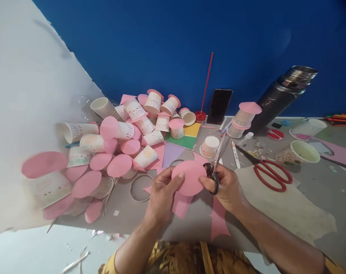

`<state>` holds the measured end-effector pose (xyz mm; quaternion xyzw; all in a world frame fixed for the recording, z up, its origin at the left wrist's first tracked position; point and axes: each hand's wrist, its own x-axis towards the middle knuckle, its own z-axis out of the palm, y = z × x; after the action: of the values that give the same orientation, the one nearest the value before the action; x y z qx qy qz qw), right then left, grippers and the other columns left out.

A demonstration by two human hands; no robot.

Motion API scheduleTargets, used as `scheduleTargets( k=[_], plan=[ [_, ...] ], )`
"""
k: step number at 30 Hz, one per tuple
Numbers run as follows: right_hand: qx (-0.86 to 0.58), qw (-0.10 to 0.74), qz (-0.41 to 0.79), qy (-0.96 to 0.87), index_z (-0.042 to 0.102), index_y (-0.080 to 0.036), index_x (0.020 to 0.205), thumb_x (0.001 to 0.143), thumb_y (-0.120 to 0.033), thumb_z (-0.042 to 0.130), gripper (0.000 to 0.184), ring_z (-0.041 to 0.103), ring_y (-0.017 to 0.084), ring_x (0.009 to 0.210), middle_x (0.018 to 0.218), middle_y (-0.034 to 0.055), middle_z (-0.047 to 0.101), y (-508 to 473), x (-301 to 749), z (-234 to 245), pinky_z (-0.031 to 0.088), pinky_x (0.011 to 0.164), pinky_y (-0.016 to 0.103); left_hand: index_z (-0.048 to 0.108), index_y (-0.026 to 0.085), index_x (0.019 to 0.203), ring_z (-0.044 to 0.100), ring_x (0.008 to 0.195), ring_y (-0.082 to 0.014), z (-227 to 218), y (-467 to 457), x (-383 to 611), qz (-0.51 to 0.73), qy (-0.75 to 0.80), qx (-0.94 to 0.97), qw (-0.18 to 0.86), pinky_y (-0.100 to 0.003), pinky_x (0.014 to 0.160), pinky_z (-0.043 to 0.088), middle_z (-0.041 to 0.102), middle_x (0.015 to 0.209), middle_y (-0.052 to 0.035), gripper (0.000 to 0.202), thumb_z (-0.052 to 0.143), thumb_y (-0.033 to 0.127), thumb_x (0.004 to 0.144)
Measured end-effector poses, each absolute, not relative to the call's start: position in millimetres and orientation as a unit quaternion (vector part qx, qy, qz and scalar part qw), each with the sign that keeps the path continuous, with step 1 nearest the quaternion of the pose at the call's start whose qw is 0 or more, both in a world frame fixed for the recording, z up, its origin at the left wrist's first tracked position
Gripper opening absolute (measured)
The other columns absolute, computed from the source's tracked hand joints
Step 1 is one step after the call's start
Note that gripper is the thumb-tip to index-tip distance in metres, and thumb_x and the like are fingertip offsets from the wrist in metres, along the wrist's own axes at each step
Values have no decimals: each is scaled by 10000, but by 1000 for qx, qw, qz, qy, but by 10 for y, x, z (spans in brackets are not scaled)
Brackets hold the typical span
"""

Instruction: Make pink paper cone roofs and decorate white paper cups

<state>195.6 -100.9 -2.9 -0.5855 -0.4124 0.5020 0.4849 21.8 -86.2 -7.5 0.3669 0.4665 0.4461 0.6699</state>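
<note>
A round piece of pink paper is pinched in my left hand, thumb on top and fingers behind. My right hand has small black-handled scissors around its fingers, blades pointing up and away from me. Its thumb also touches the right edge of the circle. Below the circle, pink paper scraps lie on the grey table. A second pink offcut rests under my right wrist. Just left of my left hand lies a roll-like ring.
Paper cups with pink circles are heaped at the left. Red-handled scissors, a patterned cup and a dark flask stand or lie at the right. A phone leans against the blue wall.
</note>
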Motion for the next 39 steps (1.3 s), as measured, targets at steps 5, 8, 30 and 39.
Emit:
scheduleTargets(
  k=[5, 8, 30, 39],
  plan=[
    [-548, 443, 563, -432, 562, -205, 690, 617, -474, 853, 402, 404, 113, 604, 626, -43, 483, -1007, 1958, -133, 359, 531, 235, 773, 198, 785, 645, 669, -157, -100, -889, 324, 498, 449, 267, 692, -255, 639, 525, 719, 694, -3, 282, 883, 436, 682],
    [-475, 391, 634, -468, 578, -185, 688, 624, -631, 851, 527, 403, 107, 597, 640, -25, 527, -1008, 2003, -171, 335, 525, 234, 757, 179, 719, 614, 597, -129, -50, -871, 267, 500, 454, 244, 696, -230, 591, 508, 700, 636, 5, 287, 918, 398, 628],
    [-515, 537, 496, -447, 722, -210, 923, 691, -288, 847, 275, 604, 149, 755, 866, 1, 721, -870, 2093, -326, 457, 647, 258, 764, 156, 899, 609, 707, -144, -244, -879, 133, 513, 457, 402, 605, -238, 636, 509, 716, 798, -25, 306, 818, 430, 777],
    [-441, 548, 595, -390, 697, -177, 746, 650, -448, 896, 350, 380, 68, 494, 623, -44, 586, -800, 2091, -345, 257, 476, 242, 722, 182, 911, 602, 690, -144, -23, -637, 187, 485, 401, 446, 636, -244, 621, 479, 667, 764, 5, 257, 795, 395, 785]
  ],
)
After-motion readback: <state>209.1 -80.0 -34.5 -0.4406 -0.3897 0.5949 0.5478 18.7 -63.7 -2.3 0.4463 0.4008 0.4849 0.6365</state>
